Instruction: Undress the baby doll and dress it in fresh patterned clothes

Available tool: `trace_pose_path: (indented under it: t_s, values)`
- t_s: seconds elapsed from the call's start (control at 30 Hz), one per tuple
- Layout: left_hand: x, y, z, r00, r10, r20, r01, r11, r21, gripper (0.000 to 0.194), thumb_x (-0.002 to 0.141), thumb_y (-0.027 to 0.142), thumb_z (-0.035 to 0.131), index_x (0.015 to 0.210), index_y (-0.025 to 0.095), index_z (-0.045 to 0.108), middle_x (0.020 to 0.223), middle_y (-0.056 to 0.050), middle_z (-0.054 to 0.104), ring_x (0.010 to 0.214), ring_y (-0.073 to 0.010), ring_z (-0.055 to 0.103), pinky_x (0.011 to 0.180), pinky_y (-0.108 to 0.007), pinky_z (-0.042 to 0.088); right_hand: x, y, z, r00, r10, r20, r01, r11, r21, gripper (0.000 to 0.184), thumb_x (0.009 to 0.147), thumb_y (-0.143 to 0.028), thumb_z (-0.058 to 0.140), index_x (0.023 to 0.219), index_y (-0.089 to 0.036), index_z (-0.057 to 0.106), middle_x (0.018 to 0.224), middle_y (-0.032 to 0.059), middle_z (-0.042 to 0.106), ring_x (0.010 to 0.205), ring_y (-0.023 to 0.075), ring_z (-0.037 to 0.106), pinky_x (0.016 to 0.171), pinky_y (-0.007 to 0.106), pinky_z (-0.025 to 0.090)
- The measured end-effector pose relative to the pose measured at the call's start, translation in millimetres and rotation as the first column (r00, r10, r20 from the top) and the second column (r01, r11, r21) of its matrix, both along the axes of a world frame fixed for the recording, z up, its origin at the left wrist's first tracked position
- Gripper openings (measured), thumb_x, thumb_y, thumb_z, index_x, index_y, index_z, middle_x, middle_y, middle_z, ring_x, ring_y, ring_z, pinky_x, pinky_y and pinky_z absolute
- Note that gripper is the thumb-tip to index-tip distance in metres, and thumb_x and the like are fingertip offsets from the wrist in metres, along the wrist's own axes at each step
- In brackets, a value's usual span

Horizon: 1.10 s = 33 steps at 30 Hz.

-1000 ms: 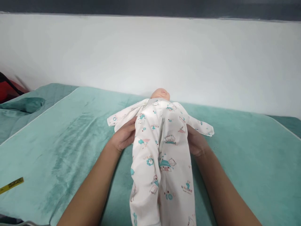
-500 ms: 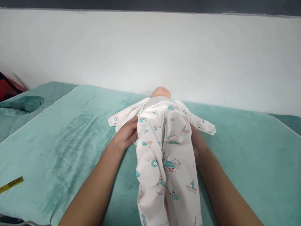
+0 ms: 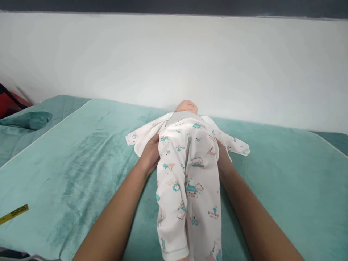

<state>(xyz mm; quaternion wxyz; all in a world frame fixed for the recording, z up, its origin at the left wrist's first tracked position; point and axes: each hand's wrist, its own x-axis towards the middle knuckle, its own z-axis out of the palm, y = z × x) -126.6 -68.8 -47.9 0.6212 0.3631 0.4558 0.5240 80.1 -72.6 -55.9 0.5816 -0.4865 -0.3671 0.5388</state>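
A baby doll [image 3: 185, 106] lies on its back on a teal mat [image 3: 81, 159], head toward the white wall. It wears a white romper [image 3: 187, 170] printed with small teal and pink pictures. My left hand [image 3: 150, 154] grips the doll's left flank, its fingers tucked under the romper. On the other flank, my right hand [image 3: 221, 159] is mostly hidden behind the cloth. The romper's legs hang toward me.
A dark teal pillow [image 3: 25, 119] and something red [image 3: 9, 103] lie at the far left. A yellow tape strip [image 3: 13, 214] sits on the mat's near left. The white wall runs behind the doll's head.
Both hands have slid further in under the doll's sides. The romper's legs swung slightly right, then back, and their cuffs now show at the bottom edge.
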Motion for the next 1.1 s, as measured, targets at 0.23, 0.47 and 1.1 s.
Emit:
trace_pose_path:
  t_s: [0.23, 0.47, 1.1]
  values:
    - [-6.3, 5.5, 0.5, 0.997, 0.078, -0.016, -0.078, 0.997, 0.014, 0.039, 0.057, 0.022, 0.080, 0.094, 0.017, 0.070, 0.084, -0.002, 0.072, 0.076, -0.0199, 0.066, 0.066, -0.028, 0.052, 4.1, 4.4, -5.8, 0.998, 0.052, 0.024, -0.051, 0.999, -0.013, 0.041, 0.053, -0.033, 0.084, 0.089, -0.023, 0.065, 0.103, 0.0050, 0.071, 0.100, 0.0298, 0.065, 0.085, 0.043, 0.055]
    - [-14.0, 14.9, -9.4, 0.998, -0.039, 0.048, 0.038, 0.999, 0.035, 0.035, 0.060, 0.025, 0.081, 0.092, 0.016, 0.068, 0.082, -0.003, 0.071, 0.072, -0.0157, 0.063, 0.065, -0.025, 0.048, 7.7, 4.5, -7.2, 0.991, 0.127, 0.042, -0.126, 0.992, -0.020, 0.043, 0.059, -0.036, 0.083, 0.095, -0.024, 0.065, 0.110, 0.0059, 0.070, 0.103, 0.0296, 0.065, 0.086, 0.043, 0.056]
    - [-16.7, 16.0, -15.5, 0.994, -0.053, -0.101, 0.066, 0.989, 0.130, 0.019, 0.063, 0.023, 0.074, 0.067, 0.016, 0.057, 0.066, 0.004, 0.057, 0.061, -0.0094, 0.047, 0.057, -0.020, 0.037, 19.4, 3.6, -16.5, 0.958, 0.286, -0.006, -0.285, 0.952, -0.112, 0.030, 0.070, -0.038, 0.079, 0.096, -0.025, 0.073, 0.097, 0.0051, 0.073, 0.095, 0.0271, 0.068, 0.079, 0.039, 0.059]
